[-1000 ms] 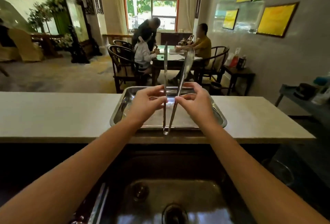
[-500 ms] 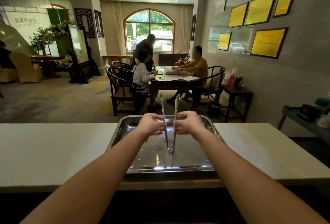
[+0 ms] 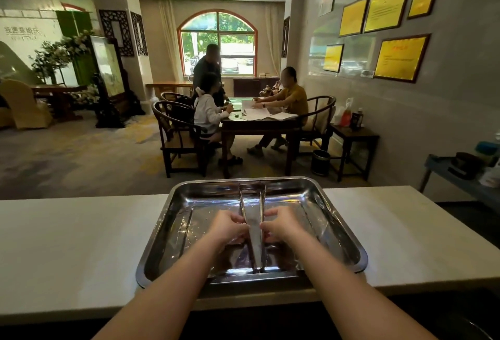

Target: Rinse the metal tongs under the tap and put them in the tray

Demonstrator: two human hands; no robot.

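Note:
The metal tongs (image 3: 251,199) lie low inside the steel tray (image 3: 341,234), hinge end toward me near the tray's front wall, the two arms spreading toward the far rim. My left hand (image 3: 230,227) pinches the left arm and my right hand (image 3: 280,227) pinches the right arm, both about midway along. The tongs' arms rest on or just above the tray floor; I cannot tell which. The tray sits on the pale counter (image 3: 67,245) straight in front of me.
The dark sink edge (image 3: 460,320) runs below the counter's near side. Beyond the counter, three people sit and stand around a dark wooden table (image 3: 259,123) with chairs. A small side table (image 3: 351,136) and a blue cart (image 3: 460,171) stand along the right wall.
Both hands have carried the tongs from upright over the sink forward and down, laying them flat into the tray. The view has lifted away from the sink.

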